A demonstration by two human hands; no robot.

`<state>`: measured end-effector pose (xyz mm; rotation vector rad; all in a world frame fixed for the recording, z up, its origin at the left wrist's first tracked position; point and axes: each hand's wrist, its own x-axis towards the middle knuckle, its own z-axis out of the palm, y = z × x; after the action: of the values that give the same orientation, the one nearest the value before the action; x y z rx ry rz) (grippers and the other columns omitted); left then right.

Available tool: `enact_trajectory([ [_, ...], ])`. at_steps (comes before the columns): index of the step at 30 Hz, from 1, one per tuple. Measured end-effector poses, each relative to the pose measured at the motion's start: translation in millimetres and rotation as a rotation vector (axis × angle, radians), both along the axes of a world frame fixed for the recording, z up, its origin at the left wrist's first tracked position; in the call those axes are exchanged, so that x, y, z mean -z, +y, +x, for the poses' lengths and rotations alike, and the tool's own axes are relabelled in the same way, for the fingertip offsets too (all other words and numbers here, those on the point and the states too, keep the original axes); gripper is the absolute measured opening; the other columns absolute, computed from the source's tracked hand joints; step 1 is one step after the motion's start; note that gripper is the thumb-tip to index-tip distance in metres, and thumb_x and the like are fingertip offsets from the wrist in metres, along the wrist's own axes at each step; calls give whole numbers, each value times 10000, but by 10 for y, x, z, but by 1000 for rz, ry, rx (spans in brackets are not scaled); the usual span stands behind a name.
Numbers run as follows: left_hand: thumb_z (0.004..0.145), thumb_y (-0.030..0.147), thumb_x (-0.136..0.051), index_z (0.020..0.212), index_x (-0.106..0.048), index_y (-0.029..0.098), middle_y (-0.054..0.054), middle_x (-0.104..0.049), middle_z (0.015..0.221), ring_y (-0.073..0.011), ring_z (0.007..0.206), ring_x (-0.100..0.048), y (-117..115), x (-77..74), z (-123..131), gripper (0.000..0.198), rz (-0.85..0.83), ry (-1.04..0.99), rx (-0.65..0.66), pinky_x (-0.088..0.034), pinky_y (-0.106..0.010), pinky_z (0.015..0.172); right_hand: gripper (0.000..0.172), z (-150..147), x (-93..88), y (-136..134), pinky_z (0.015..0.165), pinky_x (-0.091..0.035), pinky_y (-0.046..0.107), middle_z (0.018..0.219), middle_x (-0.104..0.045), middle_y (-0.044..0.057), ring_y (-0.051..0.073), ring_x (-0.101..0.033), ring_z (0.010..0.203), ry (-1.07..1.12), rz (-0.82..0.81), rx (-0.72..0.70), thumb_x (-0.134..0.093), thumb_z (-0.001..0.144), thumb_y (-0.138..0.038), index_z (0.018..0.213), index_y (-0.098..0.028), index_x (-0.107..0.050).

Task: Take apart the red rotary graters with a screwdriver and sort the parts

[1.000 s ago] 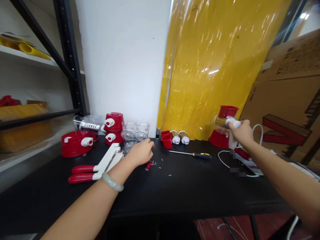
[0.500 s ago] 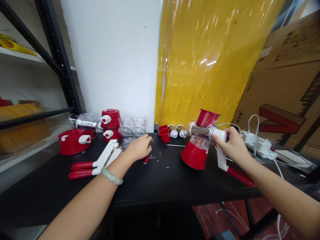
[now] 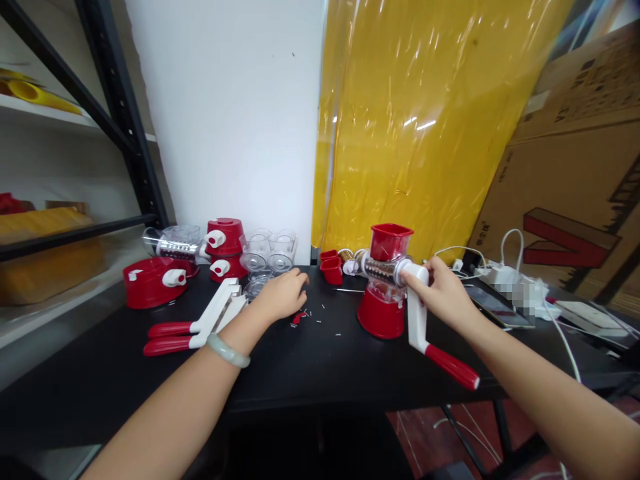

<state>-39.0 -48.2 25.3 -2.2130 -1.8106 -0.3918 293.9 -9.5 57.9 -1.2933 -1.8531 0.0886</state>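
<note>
A red and white rotary drum grater [image 3: 381, 310] stands upright on the black table, a metal drum lying across its clear middle. My right hand [image 3: 443, 287] is closed round the white hub of its crank [image 3: 417, 313], whose red grip points down toward the table's front edge. My left hand [image 3: 285, 293] is over the table, fingers loosely stretched and nothing visible in them. Close below it lie small screws [image 3: 310, 315] and a little red part [image 3: 297, 319]. Clear plastic parts [image 3: 270, 250] stand just behind that hand.
White cranks with red grips [image 3: 170, 343] lie left, near red bases [image 3: 150, 287]. A second assembled grater [image 3: 177, 247] stands behind. Red hoppers [image 3: 331, 270], a drum [image 3: 347, 261] and a screwdriver [image 3: 349, 290] sit centre back. Right are a phone [image 3: 493, 307], cables and a cardboard box [image 3: 555, 200].
The grater has gone from leaning to standing upright, slightly further left. My right hand has moved left with the crank. My left hand has stayed almost still.
</note>
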Motion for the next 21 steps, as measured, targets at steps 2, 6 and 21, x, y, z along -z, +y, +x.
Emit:
enact_trajectory([
  [2, 832, 236, -448, 1049, -591, 192, -83, -619, 1069, -235, 936, -641, -2, -2, 3, 264, 3, 4, 5, -503, -352, 788, 434, 26, -43, 10, 507, -351, 270, 610, -555, -10, 174, -535, 555, -57, -36, -1, -557, 784, -642, 719, -240, -407],
  [6, 832, 238, -447, 1043, -593, 192, -82, -623, 1061, -235, 921, -642, -13, -22, 16, 261, 1, 3, -1, -502, -352, 767, 447, 117, -192, 24, 524, -388, 291, 626, -591, 9, 191, -572, 571, -239, -40, -35, -488, 836, -664, 719, -233, -458],
  [21, 830, 235, -475, 1028, -600, 200, -83, -635, 1049, -219, 896, -641, -32, -31, 18, 237, -28, -24, -2, -485, -324, 739, 214, -208, -811, 234, 757, -495, 389, 877, -683, 105, 242, -639, 808, -430, 286, -352, -466, 905, -330, 888, -181, -619],
])
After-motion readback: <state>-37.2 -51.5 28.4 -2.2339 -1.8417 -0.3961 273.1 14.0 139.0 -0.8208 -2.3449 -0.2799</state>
